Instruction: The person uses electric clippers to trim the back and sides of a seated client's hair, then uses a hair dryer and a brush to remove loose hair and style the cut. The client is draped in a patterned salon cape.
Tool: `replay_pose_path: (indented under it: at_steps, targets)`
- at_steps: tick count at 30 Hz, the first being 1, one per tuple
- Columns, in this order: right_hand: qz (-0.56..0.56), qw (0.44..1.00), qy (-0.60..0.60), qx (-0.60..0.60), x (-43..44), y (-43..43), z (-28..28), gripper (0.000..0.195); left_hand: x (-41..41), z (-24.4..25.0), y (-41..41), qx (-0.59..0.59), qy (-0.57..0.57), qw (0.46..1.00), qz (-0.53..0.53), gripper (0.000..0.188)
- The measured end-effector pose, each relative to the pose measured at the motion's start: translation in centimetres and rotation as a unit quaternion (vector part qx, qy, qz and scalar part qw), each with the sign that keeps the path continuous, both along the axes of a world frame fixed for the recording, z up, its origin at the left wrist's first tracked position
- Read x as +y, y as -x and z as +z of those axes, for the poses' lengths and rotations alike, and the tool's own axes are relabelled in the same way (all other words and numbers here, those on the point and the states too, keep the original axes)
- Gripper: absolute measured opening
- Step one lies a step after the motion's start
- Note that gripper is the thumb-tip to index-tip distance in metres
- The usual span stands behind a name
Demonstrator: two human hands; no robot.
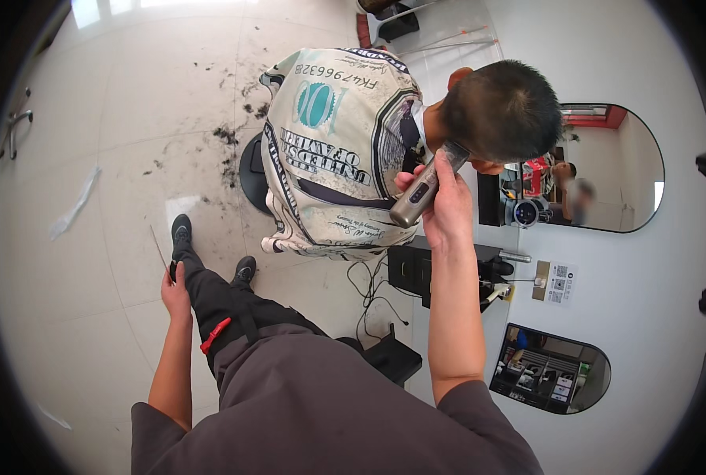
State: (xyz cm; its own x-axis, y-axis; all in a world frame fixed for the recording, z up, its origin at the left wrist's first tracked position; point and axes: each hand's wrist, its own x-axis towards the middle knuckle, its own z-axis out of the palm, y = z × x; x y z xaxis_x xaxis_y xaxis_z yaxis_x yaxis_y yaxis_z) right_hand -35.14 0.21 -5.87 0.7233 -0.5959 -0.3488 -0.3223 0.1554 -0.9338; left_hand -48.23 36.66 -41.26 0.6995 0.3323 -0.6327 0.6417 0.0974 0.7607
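Observation:
A seated person with short dark hair (pixel 501 113) wears a barber's cape (pixel 335 154) printed like a banknote, with a white neck strip (pixel 418 122) at the collar. My right hand (pixel 448 208) is closed around a metallic hair clipper (pixel 415 199). The clipper's head lies at the lower back of the person's hair, near an ear. Low at the left, away from the cape, my left hand (pixel 176 294) holds a thin comb (pixel 160 252) by one end; its teeth cannot be made out.
Hair clippings (pixel 227 135) lie on the tiled floor beside the chair's round base (pixel 252 175). Cables (pixel 367 291) trail below a black drawer unit (pixel 409 267). A large mirror (pixel 632 172) and a smaller one (pixel 593 380) hang on the wall. A broom (pixel 372 29) stands beyond the person.

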Motion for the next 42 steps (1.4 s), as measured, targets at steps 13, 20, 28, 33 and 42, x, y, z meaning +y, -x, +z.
replay_pose_path:
  at_steps: [13, 20, 28, 33, 42]
  targets:
    - [-0.036, 0.998, -0.025, -0.039, 3.5, -1.5, 2.7, 0.03, 1.4, 0.6, -4.7, -0.011, 0.017, 0.998, -0.052, 0.046]
    - [-0.07, 0.997, 0.014, -0.006, 2.3, -1.6, -1.8, 0.032, 3.0, 1.3, -9.3, -0.022, 0.013, 0.997, -0.074, 0.04]
    - [-0.144, 0.989, -0.031, 0.007, 3.3, -2.8, 0.9, 0.032, 6.9, 1.3, -15.8, -0.035, -0.013, 0.991, -0.126, 0.041]
    - [-0.159, 0.986, -0.038, -0.016, 5.3, -3.7, 2.9, 0.031, 7.4, 2.2, -19.9, -0.038, -0.016, 0.988, -0.15, 0.04]
    - [-0.158, 0.984, -0.039, -0.068, 7.2, -5.1, 4.4, 0.029, 7.3, 3.7, -23.2, -0.028, -0.012, 0.98, -0.196, 0.038]
